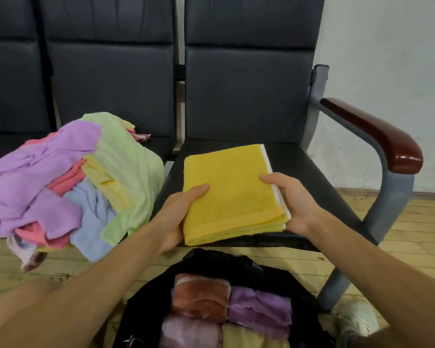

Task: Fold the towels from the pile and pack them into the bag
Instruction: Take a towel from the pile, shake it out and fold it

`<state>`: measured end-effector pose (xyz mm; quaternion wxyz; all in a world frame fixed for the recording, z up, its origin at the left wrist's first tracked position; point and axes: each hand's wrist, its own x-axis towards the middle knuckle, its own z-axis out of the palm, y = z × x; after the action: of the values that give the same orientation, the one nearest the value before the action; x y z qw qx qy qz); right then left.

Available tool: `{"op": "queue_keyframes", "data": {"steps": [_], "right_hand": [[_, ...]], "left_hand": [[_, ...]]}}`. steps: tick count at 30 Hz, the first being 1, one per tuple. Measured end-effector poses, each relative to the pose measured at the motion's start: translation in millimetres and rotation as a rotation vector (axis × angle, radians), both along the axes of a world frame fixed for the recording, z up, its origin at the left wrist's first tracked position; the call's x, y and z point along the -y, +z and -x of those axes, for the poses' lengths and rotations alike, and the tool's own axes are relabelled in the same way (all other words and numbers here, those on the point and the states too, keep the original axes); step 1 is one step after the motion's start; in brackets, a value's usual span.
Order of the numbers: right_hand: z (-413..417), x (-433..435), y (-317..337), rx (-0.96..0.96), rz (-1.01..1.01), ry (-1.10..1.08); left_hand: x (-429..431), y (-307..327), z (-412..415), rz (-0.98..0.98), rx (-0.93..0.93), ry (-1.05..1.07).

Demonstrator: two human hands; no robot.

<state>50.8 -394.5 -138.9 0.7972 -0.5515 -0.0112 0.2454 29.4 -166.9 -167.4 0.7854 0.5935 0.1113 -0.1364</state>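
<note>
Yellow towel [232, 194] folded, both hands' fingers clamped on edges: left hand [180, 212], right hand [290, 204]. Bag [211, 310] holds perhaps four; pile [68, 182] remains large.

Both your forearms reach fwd, bare. Your left hand [178, 212] & right hand [293, 204] face inward, thumbs on top, fingers curled under.

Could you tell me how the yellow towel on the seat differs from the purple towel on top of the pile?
The yellow towel is folded into a flat, neat rectangle; the purple towel lies crumpled and unfolded. The yellow towel sits alone on the right seat, held at its sides by the left hand and right hand; the purple towel is untouched, heaped among others on the pile. Neither is in the bag yet.
</note>
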Motion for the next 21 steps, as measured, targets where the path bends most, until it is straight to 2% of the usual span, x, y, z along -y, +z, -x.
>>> {"op": "queue_keyframes", "data": {"steps": [6, 9, 13, 18, 21], "right_hand": [[4.7, 19.6, -3.7, 0.063, 0.229, 0.041], [8.2, 30.7, -2.5, 0.064, 0.279, 0.055], [10.8, 43.6, -3.5, 0.079, 0.234, 0.09], [8.9, 50.5, -3.7, 0.085, 0.082, 0.07], [6.6, 50.3, -2.5, 0.064, 0.072, 0.016]], "left_hand": [[0.3, 5.1, 6.3, -0.087, 0.038, -0.014], [1.1, 9.2, 11.0, -0.115, 0.056, -0.063], [0.9, 9.1, 13.4, -0.115, 0.148, -0.136], [-2.4, 6.4, 10.5, 0.005, 0.201, -0.217], [-2.8, 5.4, 9.4, 0.05, 0.205, -0.231]]}}
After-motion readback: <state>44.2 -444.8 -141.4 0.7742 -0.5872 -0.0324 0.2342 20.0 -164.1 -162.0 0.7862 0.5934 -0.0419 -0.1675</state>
